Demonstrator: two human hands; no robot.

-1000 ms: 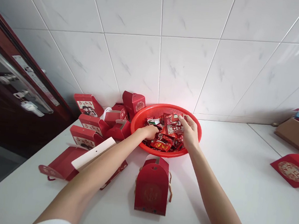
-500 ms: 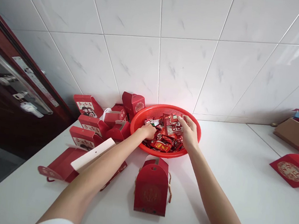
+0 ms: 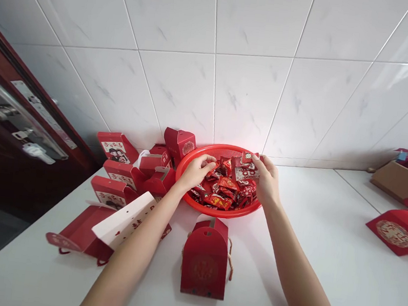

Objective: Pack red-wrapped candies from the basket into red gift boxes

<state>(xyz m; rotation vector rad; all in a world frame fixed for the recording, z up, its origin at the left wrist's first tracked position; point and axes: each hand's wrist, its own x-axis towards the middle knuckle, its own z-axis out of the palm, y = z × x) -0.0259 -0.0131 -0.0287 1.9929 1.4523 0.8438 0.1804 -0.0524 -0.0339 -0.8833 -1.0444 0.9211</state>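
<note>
A red plastic basket [image 3: 215, 212] against the tiled wall holds many wrapped candies [image 3: 221, 192], mostly red. Over its left part is my left hand [image 3: 197, 173], fingers apart and slightly curled, with nothing visible between them. At the basket's right side, my right hand [image 3: 265, 177] pinches red candy packets [image 3: 246, 170] between thumb and fingers. A red gift box [image 3: 205, 266] with a rope handle stands upright in front of the basket, its top partly open. More red boxes [image 3: 113, 189] are grouped left of the basket, and an unfolded one [image 3: 84, 230] lies nearer.
On the right are a closed red box [image 3: 397, 231] and a cardboard box [image 3: 399, 184] holding dark red items. A dark red door [image 3: 12, 151] with a metal handle and keys borders the white counter [image 3: 285, 280] on the left.
My left hand has risen from the candies and its fingers have opened. My right hand has shifted slightly right with the packets. The view has moved a little.
</note>
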